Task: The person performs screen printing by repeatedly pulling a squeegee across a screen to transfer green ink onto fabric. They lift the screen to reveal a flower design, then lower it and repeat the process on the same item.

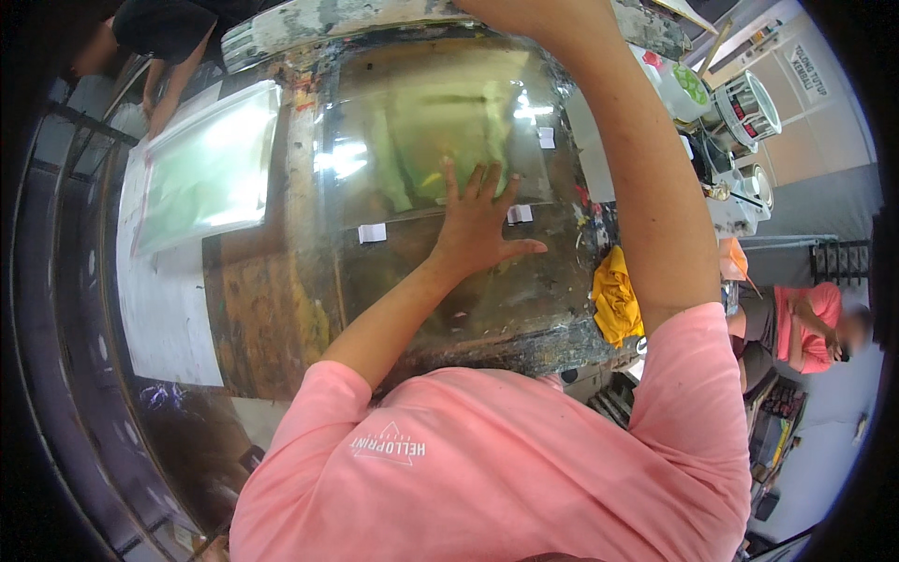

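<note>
My left hand (pixel 478 217) lies palm down with its fingers spread, and nothing is in its grasp. Beneath its fingers is a clear, shiny sheet (pixel 440 122) with a greenish tint, lying on the dark, stained worktable (pixel 257 300). Small white tabs (pixel 372 232) sit at the sheet's near edge and right side. My right arm (pixel 646 159) stretches across the right part of the table to the far edge of the picture, where the hand passes out of view.
At the left, a stack of clear plastic sheets (pixel 211 169) rests partly over white paper (pixel 169 318). A yellow cloth (pixel 616 298) hangs at the table's right edge. Tubs (pixel 749 108) stand beyond my right arm. One person (pixel 169 37) bends at far left; another (pixel 805 323) is at right.
</note>
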`<state>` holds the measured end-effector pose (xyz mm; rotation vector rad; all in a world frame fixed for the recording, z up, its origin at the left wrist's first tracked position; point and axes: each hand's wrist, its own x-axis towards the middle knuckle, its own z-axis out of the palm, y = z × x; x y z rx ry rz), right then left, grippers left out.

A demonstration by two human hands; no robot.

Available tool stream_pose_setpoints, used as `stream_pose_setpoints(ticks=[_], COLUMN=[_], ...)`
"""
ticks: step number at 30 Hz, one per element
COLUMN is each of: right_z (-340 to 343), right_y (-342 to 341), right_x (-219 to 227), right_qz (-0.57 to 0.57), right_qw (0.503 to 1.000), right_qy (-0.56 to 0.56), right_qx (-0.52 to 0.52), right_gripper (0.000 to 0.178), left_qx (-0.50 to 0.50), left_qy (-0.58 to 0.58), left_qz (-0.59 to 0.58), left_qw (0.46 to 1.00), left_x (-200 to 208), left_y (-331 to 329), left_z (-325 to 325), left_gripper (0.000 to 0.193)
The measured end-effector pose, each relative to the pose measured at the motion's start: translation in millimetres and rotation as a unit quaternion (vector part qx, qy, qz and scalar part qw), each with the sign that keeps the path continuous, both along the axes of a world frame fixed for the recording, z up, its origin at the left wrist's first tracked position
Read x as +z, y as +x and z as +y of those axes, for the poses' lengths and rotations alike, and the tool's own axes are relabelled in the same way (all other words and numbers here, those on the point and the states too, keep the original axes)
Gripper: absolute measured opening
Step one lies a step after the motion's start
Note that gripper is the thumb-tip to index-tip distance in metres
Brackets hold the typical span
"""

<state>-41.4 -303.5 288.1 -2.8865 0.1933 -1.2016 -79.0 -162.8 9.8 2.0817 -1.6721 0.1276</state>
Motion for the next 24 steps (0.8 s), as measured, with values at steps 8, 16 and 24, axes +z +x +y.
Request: stream_pose_setpoints(ticks=[8, 16, 24], right_z=[14.2, 34.7, 70.9], right_y=[-16.2, -78.5, -113.2], right_x=[-30.1, -133.7, -223.6], right_qz=[-0.011, 0.271, 0.275], right_qw=[1.0, 0.955, 0.95], right_qy=[-0.004, 0.078, 0.135], right_qx=[-0.018, 0.089, 0.054], right_gripper=[0.047, 0.04, 0.043], left_qx=[0.214, 0.23, 0.332], left_qy=[-0.285, -0.121, -0.002], left_qz=[0.457, 0.468, 0.1], left_qw=[0.815, 0.844, 0.938], left_x=[95.3, 71.2, -0.2], left_y=[93.4, 83.4, 69.5], left_z=[79.8, 144.8, 158.4], left_gripper=[0.059, 0.09, 0.099])
